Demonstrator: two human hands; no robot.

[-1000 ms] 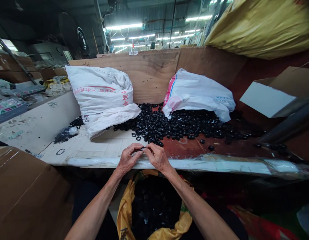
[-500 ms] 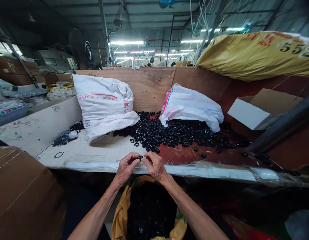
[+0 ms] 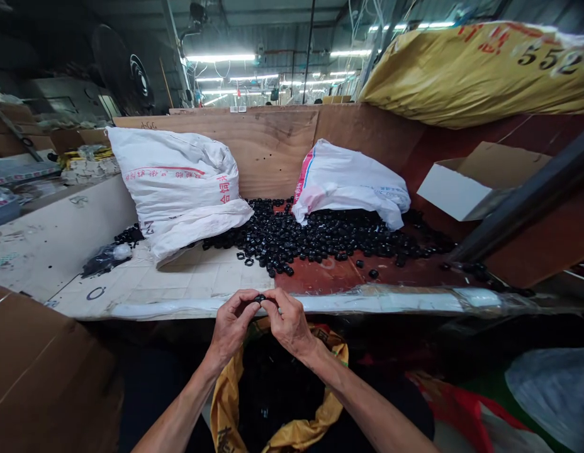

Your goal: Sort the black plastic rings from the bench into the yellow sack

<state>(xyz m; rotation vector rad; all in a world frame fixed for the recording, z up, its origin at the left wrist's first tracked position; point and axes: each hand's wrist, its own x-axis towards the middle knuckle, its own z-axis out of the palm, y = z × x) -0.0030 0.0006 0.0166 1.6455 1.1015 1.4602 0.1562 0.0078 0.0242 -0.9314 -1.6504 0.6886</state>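
Note:
My left hand (image 3: pixel 234 321) and my right hand (image 3: pixel 286 319) meet at the bench's front edge, both pinching a small black ring-like part (image 3: pixel 260 298) between thumbs and fingers. Fingertips cover most of it, so its exact shape is hidden. Beyond my hands, a heap of similar black ring-like parts (image 3: pixel 292 236) spreads over the bench. Below my wrists, a yellow woven sack (image 3: pixel 226 396) stands with its mouth wide, and dark contents fill it.
Two white woven sacks, a left one (image 3: pixel 179 182) and a right one (image 3: pixel 353 179), lie by the wooden back board (image 3: pixel 273 145). A white carton (image 3: pixel 455 189) and a slanting dark post (image 3: pixel 523 195) are at right. A brown cardboard box (image 3: pixel 41 371) stands at lower left.
The view has tilted down and shifted slightly. Both hands have drawn closer together around the black part, which now shows less between the fingertips.

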